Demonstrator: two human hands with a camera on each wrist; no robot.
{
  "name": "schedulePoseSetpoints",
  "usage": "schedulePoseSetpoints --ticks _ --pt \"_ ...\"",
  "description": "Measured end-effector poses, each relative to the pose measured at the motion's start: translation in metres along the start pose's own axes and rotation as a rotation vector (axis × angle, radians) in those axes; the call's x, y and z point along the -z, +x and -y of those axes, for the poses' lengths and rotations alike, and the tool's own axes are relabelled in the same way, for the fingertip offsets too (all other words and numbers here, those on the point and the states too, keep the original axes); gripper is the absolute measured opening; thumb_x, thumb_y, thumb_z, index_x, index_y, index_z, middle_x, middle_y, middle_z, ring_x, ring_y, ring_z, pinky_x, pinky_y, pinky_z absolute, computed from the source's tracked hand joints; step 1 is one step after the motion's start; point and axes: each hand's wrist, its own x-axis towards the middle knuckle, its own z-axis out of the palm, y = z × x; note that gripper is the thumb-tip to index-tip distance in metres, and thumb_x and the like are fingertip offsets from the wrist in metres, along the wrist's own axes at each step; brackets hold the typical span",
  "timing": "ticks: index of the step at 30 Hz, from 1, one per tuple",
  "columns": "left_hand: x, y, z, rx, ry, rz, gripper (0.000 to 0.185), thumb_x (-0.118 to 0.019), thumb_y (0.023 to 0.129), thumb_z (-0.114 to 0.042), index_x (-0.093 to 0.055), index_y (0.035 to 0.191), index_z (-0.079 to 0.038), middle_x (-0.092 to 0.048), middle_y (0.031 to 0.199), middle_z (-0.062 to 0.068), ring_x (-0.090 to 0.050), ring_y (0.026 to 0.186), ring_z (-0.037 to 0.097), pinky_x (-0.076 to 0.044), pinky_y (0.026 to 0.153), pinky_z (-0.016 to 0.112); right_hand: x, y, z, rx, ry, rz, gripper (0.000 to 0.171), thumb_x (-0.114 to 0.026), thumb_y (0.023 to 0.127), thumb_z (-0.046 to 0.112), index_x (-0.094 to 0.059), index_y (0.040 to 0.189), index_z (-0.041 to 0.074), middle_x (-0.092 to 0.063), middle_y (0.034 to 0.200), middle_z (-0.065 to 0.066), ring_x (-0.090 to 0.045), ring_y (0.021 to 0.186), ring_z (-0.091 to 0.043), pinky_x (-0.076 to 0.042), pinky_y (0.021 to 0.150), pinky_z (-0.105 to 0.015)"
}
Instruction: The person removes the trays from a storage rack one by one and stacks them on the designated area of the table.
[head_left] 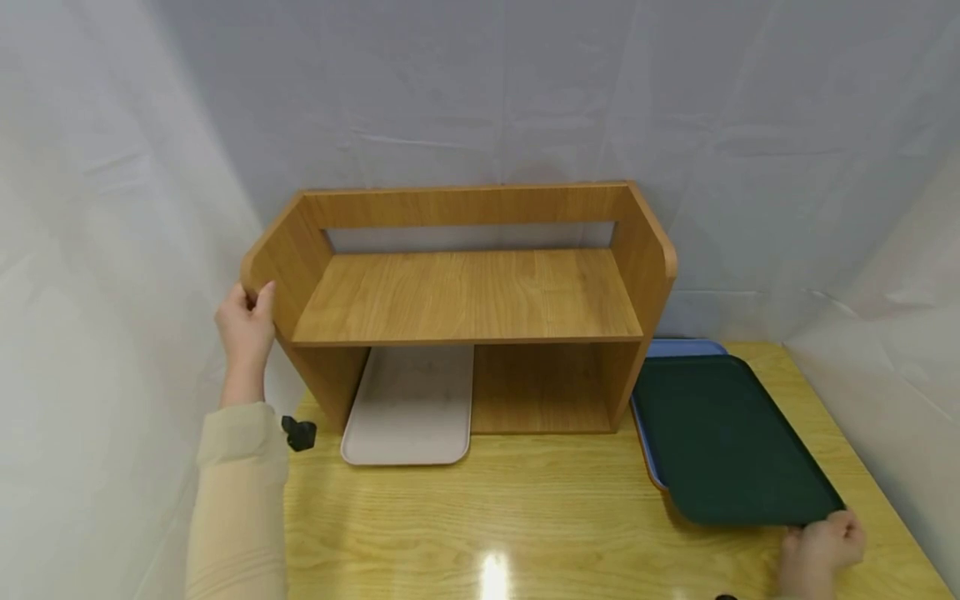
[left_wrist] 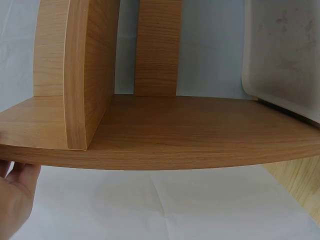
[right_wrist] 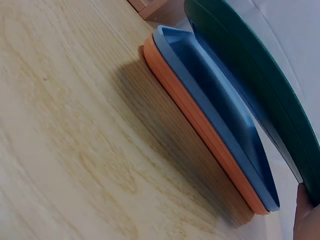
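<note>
The green tray [head_left: 731, 437] lies at about four o'clock on the table [head_left: 525, 517], on top of a stack to the right of the wooden shelf [head_left: 468, 296], with its near edge raised off the trays beneath. The right hand [head_left: 821, 550] grips that near edge at the tray's front right corner, fingers curled over the rim. In the right wrist view the green tray [right_wrist: 260, 75] tilts up above a blue tray [right_wrist: 220, 115], which sits in an orange tray [right_wrist: 200, 125] flat on the wood. The left hand [head_left: 246, 321] is at nine o'clock, its thumb and fingers closed around the front edge of the shelf's left side panel. The shelf stands at twelve o'clock against the white backdrop [head_left: 480, 92]. Its upper board is bare, and under it, in the left part of the lower opening, a pale grey tray [head_left: 412, 408] lies on the table and sticks out toward the front. A small black clip [head_left: 299, 433] sits at the table's left edge, just beside the cream sleeve [head_left: 236, 500].
</note>
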Motion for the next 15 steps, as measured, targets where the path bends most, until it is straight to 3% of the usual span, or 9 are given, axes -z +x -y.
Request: schedulePoseSetpoints --ticks 4,15 --pt "0.0008 -0.0004 -0.0005 0.015 0.004 0.009 0.032 -0.054 0.087 -0.026 -0.040 0.069 -0.003 -0.038 0.063 0.004 -0.035 0.055 0.009 -0.027 0.046 0.019 -0.0004 0.0015 -0.0018 0.009 -0.031 -0.012 0.012 -0.044 0.091 0.016 -0.043 0.102 0.010 -0.031 0.128 0.009 -0.027 0.115 0.000 -0.026 0.091 -0.014" --pt "0.0025 -0.0019 -0.0038 0.028 0.008 0.023 0.032 -0.053 0.088 -0.027 -0.041 0.070 -0.003 -0.039 0.064 0.004 -0.035 0.056 0.009 -0.028 0.046 0.019 -0.0055 -0.0007 -0.0074 -0.035 -0.095 0.018 0.009 -0.039 0.093 0.019 -0.038 0.098 0.012 -0.022 0.133 0.010 -0.020 0.118 0.000 -0.021 0.093 -0.014"
